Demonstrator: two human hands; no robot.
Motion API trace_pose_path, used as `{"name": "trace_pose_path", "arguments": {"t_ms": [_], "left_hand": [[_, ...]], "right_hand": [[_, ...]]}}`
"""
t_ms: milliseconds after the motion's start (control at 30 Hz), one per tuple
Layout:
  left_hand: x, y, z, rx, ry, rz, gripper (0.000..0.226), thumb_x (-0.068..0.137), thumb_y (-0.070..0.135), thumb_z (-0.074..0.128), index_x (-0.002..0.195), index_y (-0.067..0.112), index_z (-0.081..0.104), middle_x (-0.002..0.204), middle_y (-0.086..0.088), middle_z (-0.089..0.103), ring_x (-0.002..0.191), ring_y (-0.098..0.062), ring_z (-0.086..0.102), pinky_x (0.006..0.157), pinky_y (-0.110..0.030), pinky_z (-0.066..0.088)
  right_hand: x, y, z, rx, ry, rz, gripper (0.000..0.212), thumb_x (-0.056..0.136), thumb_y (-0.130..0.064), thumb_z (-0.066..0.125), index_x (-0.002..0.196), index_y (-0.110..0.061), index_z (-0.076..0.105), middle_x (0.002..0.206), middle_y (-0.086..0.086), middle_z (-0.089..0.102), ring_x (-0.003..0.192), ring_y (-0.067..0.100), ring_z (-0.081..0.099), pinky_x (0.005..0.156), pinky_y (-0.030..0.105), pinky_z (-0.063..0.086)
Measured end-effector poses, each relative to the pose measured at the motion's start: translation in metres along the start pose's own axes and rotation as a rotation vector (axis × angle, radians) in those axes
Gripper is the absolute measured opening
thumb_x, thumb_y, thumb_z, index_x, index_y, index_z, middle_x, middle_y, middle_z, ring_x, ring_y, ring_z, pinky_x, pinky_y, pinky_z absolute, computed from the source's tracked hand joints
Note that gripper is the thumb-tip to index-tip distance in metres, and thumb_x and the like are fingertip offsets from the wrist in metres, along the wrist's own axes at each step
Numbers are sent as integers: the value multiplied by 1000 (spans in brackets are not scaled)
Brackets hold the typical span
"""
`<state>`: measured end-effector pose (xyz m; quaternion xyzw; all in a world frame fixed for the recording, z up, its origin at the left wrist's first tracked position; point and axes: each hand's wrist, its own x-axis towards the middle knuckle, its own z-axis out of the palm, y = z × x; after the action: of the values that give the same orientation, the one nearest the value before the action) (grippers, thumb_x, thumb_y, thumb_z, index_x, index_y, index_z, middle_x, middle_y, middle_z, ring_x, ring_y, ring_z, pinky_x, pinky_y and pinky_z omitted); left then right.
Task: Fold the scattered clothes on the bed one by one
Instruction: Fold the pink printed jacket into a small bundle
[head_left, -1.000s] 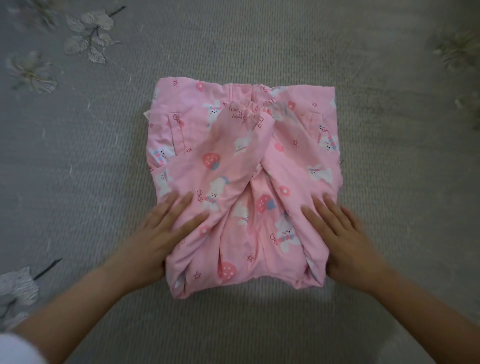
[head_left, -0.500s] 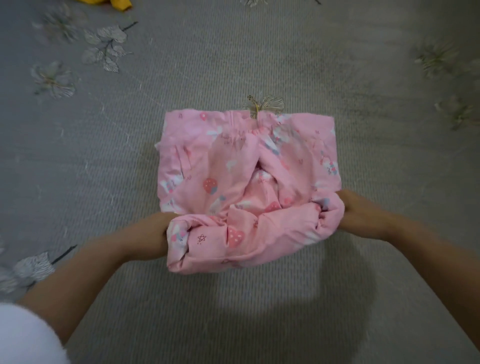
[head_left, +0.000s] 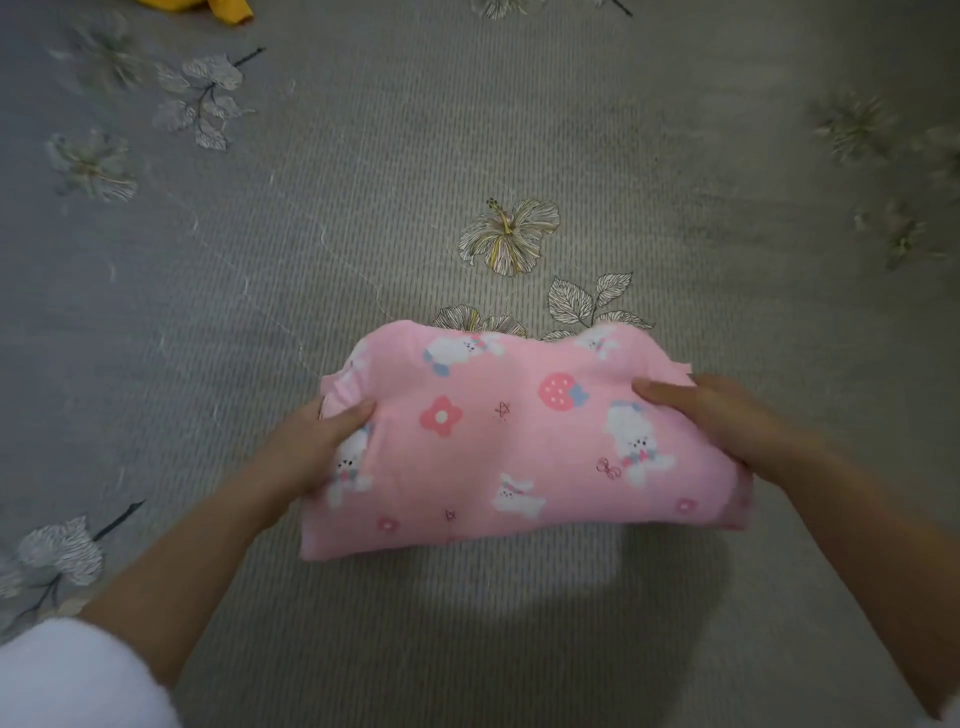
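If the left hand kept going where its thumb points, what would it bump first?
The pink folded garment: the left hand grips its end, thumb lying across the cloth. Farther along, probably the right hand.

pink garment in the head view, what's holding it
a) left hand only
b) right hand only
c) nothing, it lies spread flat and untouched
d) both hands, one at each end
d: the left hand grips one end of the folded pink garment and the right hand grips the other, each with its thumb on top of the fabric.
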<state>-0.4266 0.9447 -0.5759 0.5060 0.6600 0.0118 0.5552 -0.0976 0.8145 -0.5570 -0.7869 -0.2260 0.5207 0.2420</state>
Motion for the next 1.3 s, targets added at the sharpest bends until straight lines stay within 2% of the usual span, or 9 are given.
{"name": "trace_pose_path", "arguments": {"t_ms": [100,200,333,467,633,833,967,1100,1300], "left_hand": [[-2,-1,20,289,403,376,57,91,43,48,137,10,39,132,-15,48,114,-26,47,92,-32,39],[-17,3,46,603,312,722,61,90,56,28,148,38,19,157,-7,13,145,-23,8,115,-43,7],[-10,-8,83,835,231,620,63,85,73,11,144,57,-3,160,5,-15,144,-33,-21,111,-61,-7],[-2,-27,97,851,282,532,67,87,72,10,149,46,7,161,-4,1,144,-46,0,106,-69,3],[6,-42,111,879,305,536,69,90,66,22,151,35,18,160,-11,9,143,-47,6,108,-70,8],[7,-37,99,743,277,365,55,91,66,7,144,57,-3,161,4,-10,146,-31,-13,114,-57,-7],[5,-36,72,499,307,99,66,94,57,36,146,51,-4,159,-4,-18,144,-39,-7,111,-62,6],[9,-30,40,111,301,-66,114,77,37,77,152,20,-7,155,-24,14,142,-40,15,113,-50,19],[-15,-14,22,36,227,-132,59,72,22,80,119,-4,57,114,-22,63,104,-34,61,80,-32,45]], "right_hand": [[16,0,13,-199,190,-68,27,84,-40,68,85,-13,70,79,1,72,70,16,67,58,25,46],[25,4,23,-388,346,-81,43,84,-51,63,94,-10,65,89,10,69,85,31,65,72,37,50],[9,7,49,-705,628,-481,49,95,-40,42,134,-10,46,134,15,53,119,33,50,97,46,36],[8,25,68,-871,317,-472,58,94,-54,10,150,-41,16,161,-5,13,148,13,5,116,41,-2],[31,42,75,-890,269,-388,58,91,-54,-2,149,-46,-3,161,-11,-2,147,9,-8,117,42,-5],[35,42,54,-656,247,-388,55,96,-43,20,150,-35,22,160,-3,17,148,17,12,118,44,13],[28,50,34,-500,399,-4,75,86,-52,59,148,-24,27,156,8,23,143,28,22,112,49,21],[29,50,33,-127,402,183,93,61,-60,78,131,-8,45,128,16,55,119,31,53,95,36,44],[-9,37,37,-71,445,122,52,66,-42,80,98,-3,66,95,13,67,90,28,62,78,37,48]]}}
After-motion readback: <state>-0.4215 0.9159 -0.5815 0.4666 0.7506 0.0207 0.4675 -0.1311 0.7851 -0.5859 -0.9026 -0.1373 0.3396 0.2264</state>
